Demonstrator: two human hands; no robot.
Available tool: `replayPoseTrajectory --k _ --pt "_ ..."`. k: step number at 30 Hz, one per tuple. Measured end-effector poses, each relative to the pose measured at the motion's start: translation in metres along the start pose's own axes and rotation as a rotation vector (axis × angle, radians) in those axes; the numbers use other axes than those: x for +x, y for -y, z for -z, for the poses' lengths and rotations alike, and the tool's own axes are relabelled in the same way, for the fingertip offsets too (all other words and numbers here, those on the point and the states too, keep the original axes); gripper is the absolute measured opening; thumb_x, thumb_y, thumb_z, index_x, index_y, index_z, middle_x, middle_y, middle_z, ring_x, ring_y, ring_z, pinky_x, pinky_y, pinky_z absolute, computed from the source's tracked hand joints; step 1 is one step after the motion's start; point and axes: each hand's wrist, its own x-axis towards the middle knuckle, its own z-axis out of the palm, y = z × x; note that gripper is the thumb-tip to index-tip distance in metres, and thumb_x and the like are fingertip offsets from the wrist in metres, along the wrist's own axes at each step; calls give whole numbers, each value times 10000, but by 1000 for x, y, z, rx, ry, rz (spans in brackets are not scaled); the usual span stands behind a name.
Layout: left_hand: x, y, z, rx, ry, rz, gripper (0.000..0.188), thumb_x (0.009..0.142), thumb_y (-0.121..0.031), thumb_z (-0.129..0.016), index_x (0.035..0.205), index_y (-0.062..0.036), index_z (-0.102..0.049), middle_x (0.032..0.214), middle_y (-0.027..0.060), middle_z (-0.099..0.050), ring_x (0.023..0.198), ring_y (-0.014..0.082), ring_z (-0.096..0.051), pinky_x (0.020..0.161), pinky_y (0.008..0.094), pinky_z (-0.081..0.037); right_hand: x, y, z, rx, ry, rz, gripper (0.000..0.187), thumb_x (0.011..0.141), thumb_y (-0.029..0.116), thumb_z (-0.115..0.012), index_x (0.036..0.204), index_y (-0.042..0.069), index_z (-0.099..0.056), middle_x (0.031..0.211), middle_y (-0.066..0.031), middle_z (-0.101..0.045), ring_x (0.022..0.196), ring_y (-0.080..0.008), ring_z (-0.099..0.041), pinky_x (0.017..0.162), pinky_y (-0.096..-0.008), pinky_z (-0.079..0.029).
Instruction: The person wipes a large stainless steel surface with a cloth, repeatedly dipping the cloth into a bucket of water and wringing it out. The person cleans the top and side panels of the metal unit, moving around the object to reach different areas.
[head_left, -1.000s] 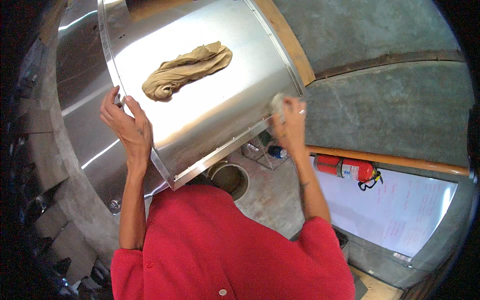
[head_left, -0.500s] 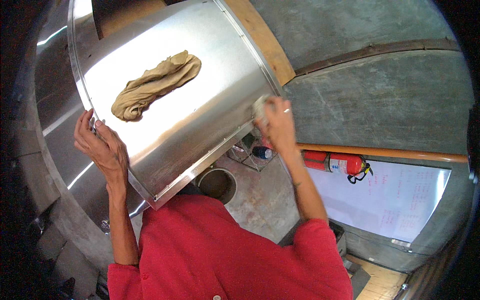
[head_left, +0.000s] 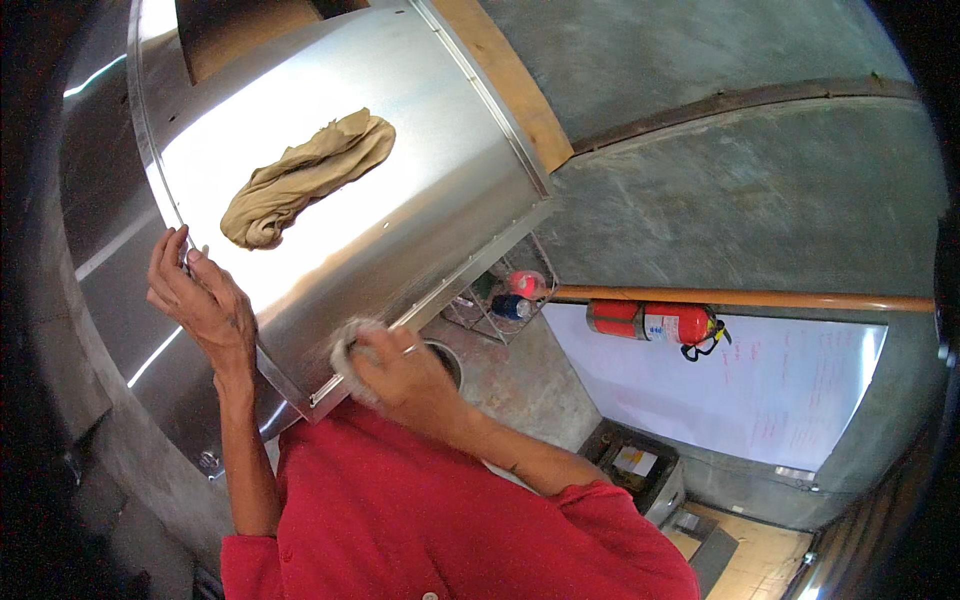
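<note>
A shiny metal panel point(head_left: 440, 150) with a riveted edge strip stretches in front of me. On its bright middle lies a twisted tan cloth point(head_left: 308, 180), touched by neither hand. My left hand point(head_left: 208, 305) is at the panel's left edge, its fingers curled over the rim and the thumb on the near side. At the near edge, my right hand point(head_left: 410, 375) is closed around a pale grey wad point(head_left: 352, 360), pressed against the edge strip. Motion blurs the wad, so its material is unclear.
A wire rack point(head_left: 490, 318) holding bottles stands below the panel's right corner. A red fire extinguisher point(head_left: 650, 321) and a whiteboard point(head_left: 720, 390) are at the right, beside an orange pipe point(head_left: 780, 298). A dark box point(head_left: 630, 465) sits on the floor.
My right hand has swept with the grey wad from the panel's right corner leftward along the near edge. My left hand keeps its place on the rim; the tan cloth lies as before.
</note>
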Motion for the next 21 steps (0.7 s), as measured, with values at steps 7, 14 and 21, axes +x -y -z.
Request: replayPoseTrajectory --k 7,14,21 --pt "0 4 0 25 19 -23 363 1092 -179 -423 1389 -6 -541 1418 199 -475 1275 328 -396 1045 463 -421 -8 -180 68 -455 -33 -348 374 792 239 -797 1068 12 -686 1219 -221 -599 1094 -412 -548 957 -499 -481" --pt "-2 13 -7 -22 -41 -62 323 1032 -99 -477 1337 -32 -563 1355 170 -517 1253 316 -450 1087 483 -328 -8 -231 89 -625 67 -353 305 876 173 -737 1089 -33 -666 1234 -233 -550 1117 -426 -512 976 -514 -458" --pt "-2 9 0 -60 -42 18 304 984 -37 -507 1275 -29 -595 1357 168 -501 1199 302 -440 1019 460 -363 0 -76 37 -268 75 -264 416 773 103 -777 1137 -33 -632 1249 -231 -547 1137 -433 -509 963 -521 -460"
